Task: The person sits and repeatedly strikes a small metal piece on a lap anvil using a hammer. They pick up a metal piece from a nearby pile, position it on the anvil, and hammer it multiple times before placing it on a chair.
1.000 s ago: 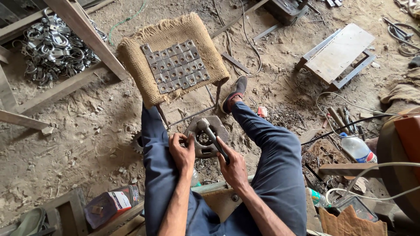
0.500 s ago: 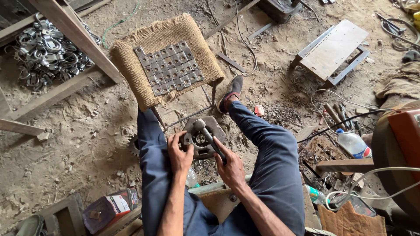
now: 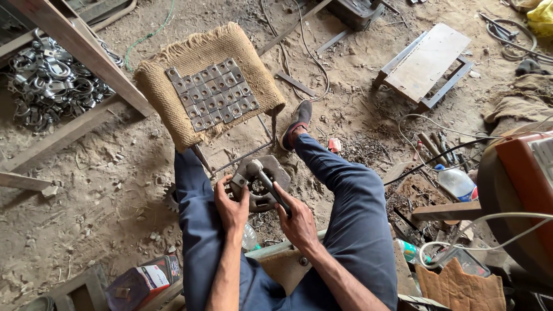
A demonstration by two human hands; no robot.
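Note:
I sit with both legs in blue trousers stretched over a dirt floor. My right hand grips the dark handle of a hammer, whose head rests over a small metal piece on a heavy round steel block between my knees. My left hand pinches that small square metal piece at the block's left edge. Just beyond the block stands a metal-frame stool covered in burlap, with several flat square metal plates laid in rows on top.
A heap of bent metal rings lies far left behind wooden beams. A low metal bench stands at the back right. Tools, a plastic bottle, cables and an orange machine crowd the right side. A red box sits lower left.
The hammer head has come down from slightly raised onto the piece on the block. My left hand has stayed at the block's edge. The view shifted a little.

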